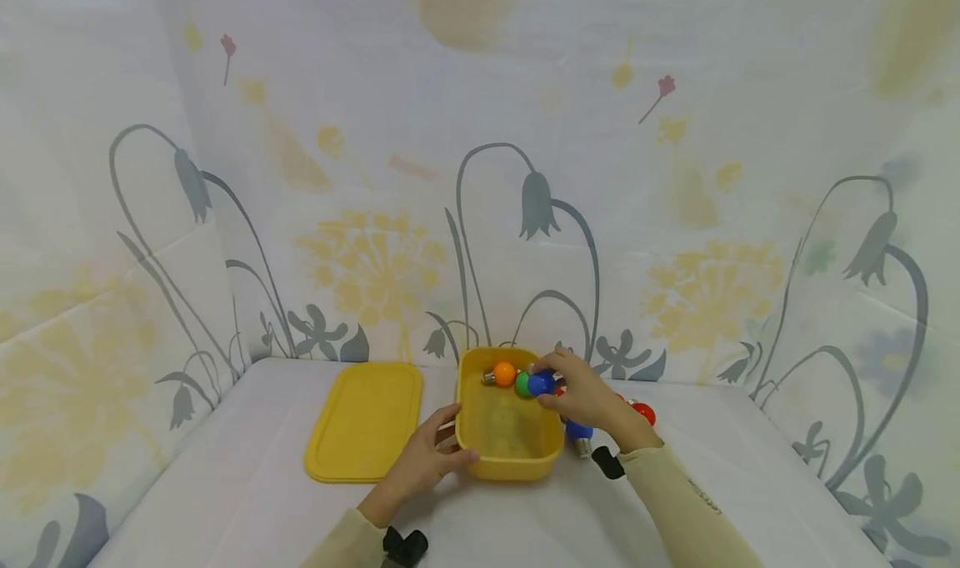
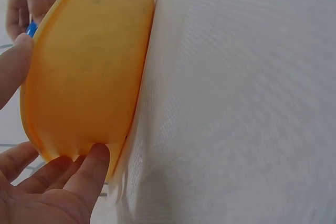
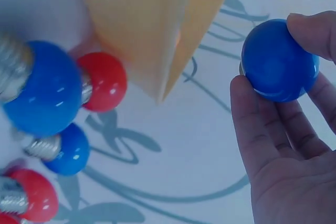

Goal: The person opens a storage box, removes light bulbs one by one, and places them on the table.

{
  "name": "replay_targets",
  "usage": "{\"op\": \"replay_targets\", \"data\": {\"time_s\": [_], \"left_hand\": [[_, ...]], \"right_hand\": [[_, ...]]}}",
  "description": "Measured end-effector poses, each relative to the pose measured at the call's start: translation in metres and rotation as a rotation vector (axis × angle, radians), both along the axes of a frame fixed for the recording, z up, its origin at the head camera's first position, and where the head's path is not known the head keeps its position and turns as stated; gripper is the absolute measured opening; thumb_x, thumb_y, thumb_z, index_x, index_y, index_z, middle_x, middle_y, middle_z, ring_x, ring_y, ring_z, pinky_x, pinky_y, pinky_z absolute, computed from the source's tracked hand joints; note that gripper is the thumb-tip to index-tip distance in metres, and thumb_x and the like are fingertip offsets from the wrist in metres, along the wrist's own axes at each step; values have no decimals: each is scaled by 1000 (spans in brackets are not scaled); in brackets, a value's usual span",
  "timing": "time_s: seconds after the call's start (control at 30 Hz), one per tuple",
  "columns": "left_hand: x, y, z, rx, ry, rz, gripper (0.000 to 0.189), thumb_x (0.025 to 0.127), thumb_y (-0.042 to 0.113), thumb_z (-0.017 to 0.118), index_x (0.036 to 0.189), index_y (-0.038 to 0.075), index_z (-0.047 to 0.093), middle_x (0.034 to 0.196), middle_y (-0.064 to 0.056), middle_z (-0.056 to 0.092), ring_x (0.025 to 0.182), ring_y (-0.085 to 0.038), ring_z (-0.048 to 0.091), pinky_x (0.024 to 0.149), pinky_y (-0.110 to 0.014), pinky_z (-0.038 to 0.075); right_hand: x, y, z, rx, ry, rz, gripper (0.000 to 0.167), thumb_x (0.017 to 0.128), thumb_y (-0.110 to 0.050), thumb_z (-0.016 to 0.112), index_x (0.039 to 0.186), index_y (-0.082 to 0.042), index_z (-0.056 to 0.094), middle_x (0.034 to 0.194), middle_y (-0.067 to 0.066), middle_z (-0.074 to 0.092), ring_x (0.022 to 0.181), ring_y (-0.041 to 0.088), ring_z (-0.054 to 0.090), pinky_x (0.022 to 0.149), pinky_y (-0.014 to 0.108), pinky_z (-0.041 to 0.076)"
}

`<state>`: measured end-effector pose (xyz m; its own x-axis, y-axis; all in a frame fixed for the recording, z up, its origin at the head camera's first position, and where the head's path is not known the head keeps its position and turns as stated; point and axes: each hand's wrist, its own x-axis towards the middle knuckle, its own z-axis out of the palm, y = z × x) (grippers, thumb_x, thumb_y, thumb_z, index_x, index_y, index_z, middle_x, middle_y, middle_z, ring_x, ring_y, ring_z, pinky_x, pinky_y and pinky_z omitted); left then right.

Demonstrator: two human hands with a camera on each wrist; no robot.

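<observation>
My right hand (image 1: pixel 588 393) pinches a round blue light bulb (image 3: pixel 279 61) between thumb and fingertips, over the right side of a yellow plastic container (image 1: pixel 510 470). An orange bulb (image 1: pixel 505 374) and a green bulb (image 1: pixel 521 384) lie inside, toward the far end; the blue one partly covers the green in the head view. At the container's near left corner, my left hand (image 1: pixel 426 461) grips it, with the thumb up at the rim and the fingers against the outer wall (image 2: pixel 89 77).
A yellow lid (image 1: pixel 365 422) lies flat on the white table, left of the container. Right of it are several loose bulbs, among them a blue bulb (image 1: pixel 578 431) and a red bulb (image 1: pixel 643 414), partly behind my right arm. A patterned cloth (image 1: pixel 480 243) hangs behind.
</observation>
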<state>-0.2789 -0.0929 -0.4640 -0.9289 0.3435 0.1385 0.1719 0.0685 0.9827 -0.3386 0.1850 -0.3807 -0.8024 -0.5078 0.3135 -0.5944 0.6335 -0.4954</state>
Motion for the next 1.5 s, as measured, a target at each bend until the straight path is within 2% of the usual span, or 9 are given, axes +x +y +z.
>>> {"op": "replay_targets", "data": {"time_s": [0.1, 0.23, 0.43, 0.6, 0.83, 0.97, 1.2, 1.5], "left_hand": [[0, 0, 0, -3, 6, 4, 87, 83, 19, 76, 148, -2, 24, 149, -27, 27, 132, -41, 38, 101, -41, 44], [0, 0, -1, -11, 7, 7, 86, 83, 19, 76, 149, -2, 24, 149, -26, 28, 132, -41, 38, 101, -41, 45], [0, 1, -1, -9, 1, 10, 84, 84, 16, 75, 149, -1, 24, 149, -26, 27, 133, -41, 37, 100, -40, 45], [0, 2, -1, -8, 2, 12, 84, 84, 14, 75, 149, -2, 24, 149, -27, 28, 132, -41, 38, 100, -40, 45], [0, 1, 0, 2, -14, -6, 83, 85, 16, 74, 149, 0, 23, 150, -26, 26, 133, -40, 37, 101, -39, 45], [0, 0, 0, -12, -5, -3, 84, 85, 18, 74, 149, 0, 24, 150, -25, 27, 133, -40, 37, 101, -39, 45], [-1, -1, -2, -2, 7, -13, 84, 85, 17, 74, 149, -1, 23, 149, -26, 26, 133, -40, 37, 101, -40, 44], [0, 0, 0, -14, 12, -3, 84, 85, 17, 74, 149, -1, 23, 149, -26, 27, 133, -40, 37, 101, -40, 44]], "right_hand": [[8, 14, -5, -21, 26, 0, 35, 81, -10, 76, 113, -12, 62, 109, 0, 53, 99, 17, 55, 85, 32, 55], [17, 33, -15, -20, 72, -46, 35, 79, -9, 78, 110, -13, 62, 109, 0, 55, 98, 18, 57, 82, 31, 56], [27, 61, -30, -30, 104, -92, 37, 76, -6, 79, 109, -11, 63, 108, 1, 56, 95, 19, 57, 80, 37, 57], [33, 77, -41, -34, 60, -138, 37, 76, -4, 79, 109, -9, 63, 109, 4, 56, 96, 21, 57, 82, 39, 56], [36, 86, -50, -13, -10, -230, 34, 75, -7, 80, 105, -12, 63, 104, 2, 55, 93, 18, 55, 84, 36, 55], [37, 89, -53, -3, -20, -228, 34, 74, -6, 80, 104, -10, 63, 102, 3, 56, 93, 19, 55, 83, 38, 55], [35, 88, -59, -3, -128, -273, 35, 74, -4, 79, 104, -11, 63, 104, 1, 55, 96, 20, 56, 86, 38, 55], [32, 89, -66, 22, -152, -262, 36, 72, -4, 81, 102, -10, 62, 101, 0, 56, 96, 20, 56, 85, 40, 55]]}}
